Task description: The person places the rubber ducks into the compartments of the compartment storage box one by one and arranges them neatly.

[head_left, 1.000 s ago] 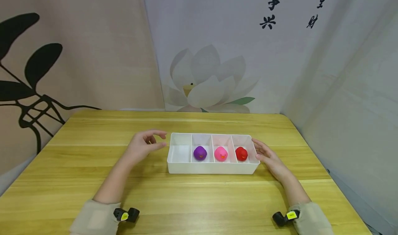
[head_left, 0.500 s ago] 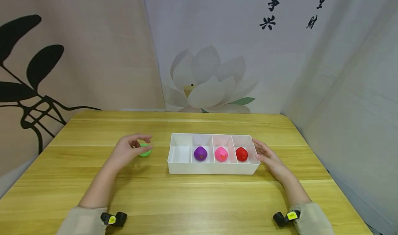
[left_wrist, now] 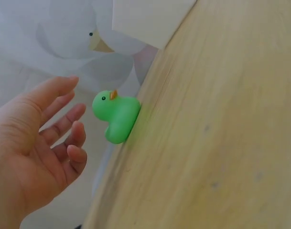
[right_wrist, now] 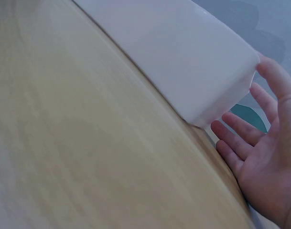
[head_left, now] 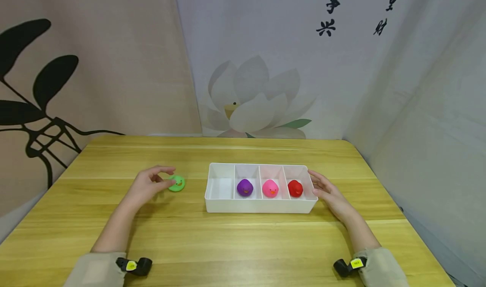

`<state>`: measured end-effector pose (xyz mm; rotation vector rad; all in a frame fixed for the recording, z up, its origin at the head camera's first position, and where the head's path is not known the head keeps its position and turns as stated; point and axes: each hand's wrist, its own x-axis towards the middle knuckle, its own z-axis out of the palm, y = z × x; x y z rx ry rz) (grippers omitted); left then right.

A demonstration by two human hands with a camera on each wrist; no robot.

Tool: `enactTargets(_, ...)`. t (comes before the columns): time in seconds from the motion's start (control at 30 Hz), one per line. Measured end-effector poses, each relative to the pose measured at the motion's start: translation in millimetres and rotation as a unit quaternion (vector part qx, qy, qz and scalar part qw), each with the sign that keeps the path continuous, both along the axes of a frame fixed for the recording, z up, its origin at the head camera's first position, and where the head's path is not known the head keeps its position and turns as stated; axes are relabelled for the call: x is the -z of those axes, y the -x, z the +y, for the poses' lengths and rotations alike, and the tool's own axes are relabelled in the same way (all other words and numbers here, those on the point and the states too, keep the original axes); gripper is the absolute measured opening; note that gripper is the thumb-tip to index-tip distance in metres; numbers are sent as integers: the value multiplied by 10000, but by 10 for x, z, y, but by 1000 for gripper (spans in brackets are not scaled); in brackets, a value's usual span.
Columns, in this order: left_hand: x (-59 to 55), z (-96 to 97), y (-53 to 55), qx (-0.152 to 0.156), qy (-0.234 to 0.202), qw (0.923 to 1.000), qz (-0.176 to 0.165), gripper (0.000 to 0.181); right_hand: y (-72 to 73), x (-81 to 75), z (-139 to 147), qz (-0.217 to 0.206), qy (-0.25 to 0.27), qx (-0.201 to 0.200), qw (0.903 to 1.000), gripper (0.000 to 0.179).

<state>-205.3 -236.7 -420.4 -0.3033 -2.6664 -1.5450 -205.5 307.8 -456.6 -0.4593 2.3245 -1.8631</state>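
Observation:
A green toy duck (left_wrist: 120,114) stands upright on the table, left of a white divided box (head_left: 258,206). My left hand (head_left: 146,185) is beside the duck, its fingers spread and loosely bent; the left wrist view shows a gap between the hand (left_wrist: 45,143) and the duck. My right hand (head_left: 329,194) rests its fingertips against the box's right end, with the thumb at the near corner. In the box sit a purple duck (head_left: 244,188), a pink duck (head_left: 270,188) and a red duck (head_left: 295,188), each in its own compartment. The leftmost compartment holds nothing.
The wooden table (head_left: 243,249) runs out in front of the box and to both sides. Behind it hangs a pale curtain (head_left: 265,33) printed with a lotus and dark characters. Black cameras sit on both sleeves.
My left hand has moved left, away from the box's left end, and the green duck has come into view beside it. My right hand and the box stay in place.

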Motion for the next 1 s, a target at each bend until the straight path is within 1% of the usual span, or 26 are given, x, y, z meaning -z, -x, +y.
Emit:
enactTargets(0.27, 166, 1, 55, -40, -155, 9996, -241, 49, -7, 5, 8, -41, -17, 46, 10000, 57)
enactTargets(0.4, 221, 9, 62, -88, -220, 9992, -334, 49, -12, -14, -4, -67, -61, 39, 10000, 57)
enactTargets(0.53, 249, 13, 58, -136, -297, 9987, -383, 49, -12, -38, -17, -85, -122, 39, 9999, 58)
enactTargets(0.77, 286, 20, 72, -325, -216, 9986, -344, 47, -10, -41, -19, -101, -48, 65, 9999, 58)
enactTargets(1.0, 309, 25, 71, -341, -268, 9988, -243, 45, -8, -33, -18, -87, -30, 55, 9999, 58)
